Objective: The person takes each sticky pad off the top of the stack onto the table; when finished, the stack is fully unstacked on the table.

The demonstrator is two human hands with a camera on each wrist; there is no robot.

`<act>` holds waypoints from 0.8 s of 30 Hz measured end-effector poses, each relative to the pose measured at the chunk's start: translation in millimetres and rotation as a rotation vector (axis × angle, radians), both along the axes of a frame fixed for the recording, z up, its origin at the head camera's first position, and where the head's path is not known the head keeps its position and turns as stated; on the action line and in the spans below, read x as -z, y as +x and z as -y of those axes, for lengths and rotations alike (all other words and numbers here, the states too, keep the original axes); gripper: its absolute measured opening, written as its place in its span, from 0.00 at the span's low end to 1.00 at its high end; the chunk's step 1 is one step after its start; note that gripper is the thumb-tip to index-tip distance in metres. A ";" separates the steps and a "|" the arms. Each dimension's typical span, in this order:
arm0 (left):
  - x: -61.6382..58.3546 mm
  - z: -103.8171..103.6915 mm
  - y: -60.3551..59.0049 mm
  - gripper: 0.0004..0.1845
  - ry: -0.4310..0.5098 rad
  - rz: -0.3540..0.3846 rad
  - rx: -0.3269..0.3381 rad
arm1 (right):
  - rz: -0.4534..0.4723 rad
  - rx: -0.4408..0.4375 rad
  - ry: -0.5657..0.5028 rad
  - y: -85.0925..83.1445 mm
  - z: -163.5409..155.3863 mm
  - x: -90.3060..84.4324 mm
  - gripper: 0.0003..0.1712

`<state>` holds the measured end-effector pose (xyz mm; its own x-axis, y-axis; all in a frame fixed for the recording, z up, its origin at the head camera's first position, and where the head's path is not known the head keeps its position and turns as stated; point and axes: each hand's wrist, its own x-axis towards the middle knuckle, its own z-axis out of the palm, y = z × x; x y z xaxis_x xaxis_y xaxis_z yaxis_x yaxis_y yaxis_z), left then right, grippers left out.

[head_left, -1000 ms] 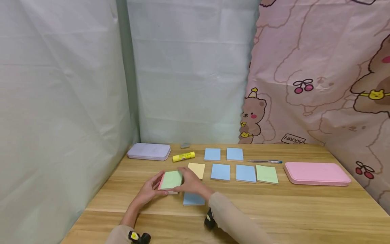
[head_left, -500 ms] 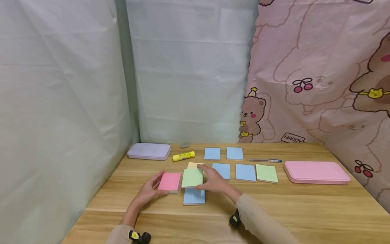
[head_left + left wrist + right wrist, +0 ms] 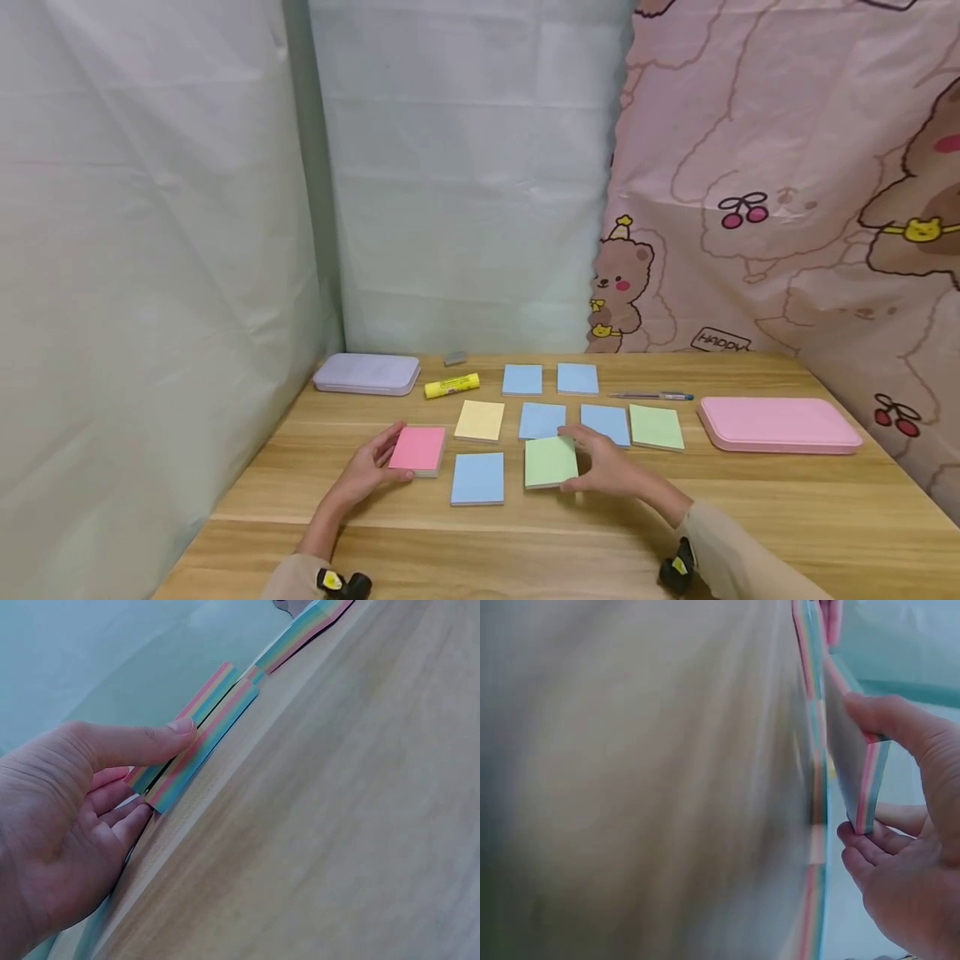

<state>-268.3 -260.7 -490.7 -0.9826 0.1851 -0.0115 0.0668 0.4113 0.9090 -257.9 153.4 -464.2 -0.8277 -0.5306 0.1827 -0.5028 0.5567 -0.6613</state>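
My left hand (image 3: pixel 393 454) holds a pink-topped sticky-note pad (image 3: pixel 418 448) that lies on the wooden table (image 3: pixel 750 517), with the thumb at its near edge and the fingers along its left side. In the left wrist view the thumb (image 3: pixel 150 742) presses on the pad's striped edge (image 3: pixel 206 731). My right hand (image 3: pixel 570 460) grips a green-topped pad (image 3: pixel 546 461) to the right of a blue pad (image 3: pixel 477 477). In the right wrist view this pad (image 3: pixel 851 761) is pinched between thumb and fingers and is tilted off the table.
Behind lie a yellow pad (image 3: pixel 480 419), several blue pads (image 3: pixel 542 420) and another green pad (image 3: pixel 656 427). A pen (image 3: pixel 651 397), a glue stick (image 3: pixel 452 385) and a grey eraser (image 3: pixel 455 358) lie further back. A lilac case (image 3: pixel 367 372) is at back left, a pink case (image 3: pixel 780 425) at right.
My right hand has carried the green-topped pad off the pink stack and to the right, past the blue pad. The pink top and the yellow pad now show. The left hand stayed.
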 end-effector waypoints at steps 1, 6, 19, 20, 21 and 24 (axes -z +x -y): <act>-0.2 -0.1 -0.3 0.52 -0.002 -0.002 -0.001 | -0.007 -0.005 0.013 1.8 -3.5 -0.1 0.49; -0.7 -0.7 -0.8 0.51 -0.003 -0.012 -0.003 | 0.013 -0.018 0.065 8.6 -9.6 -1.4 0.51; 2.8 -2.9 1.5 0.52 -0.018 -0.009 -0.007 | 0.019 -0.054 0.099 12.6 -7.7 1.4 0.52; 2.7 -2.9 0.7 0.52 -0.019 -0.008 -0.009 | 0.005 -0.047 0.084 12.0 -7.5 1.1 0.51; 1.7 -2.8 0.9 0.52 -0.021 -0.010 -0.008 | -0.007 -0.039 0.066 11.6 -6.7 0.3 0.50; -0.4 -1.9 1.4 0.52 -0.031 -0.010 -0.012 | -0.044 -0.009 0.013 8.8 -1.2 -2.8 0.45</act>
<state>-266.9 -258.8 -490.2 -0.9849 0.1732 -0.0075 0.0705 0.4399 0.8953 -249.1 154.6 -461.3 -0.8141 -0.5406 0.2121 -0.5366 0.5605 -0.6308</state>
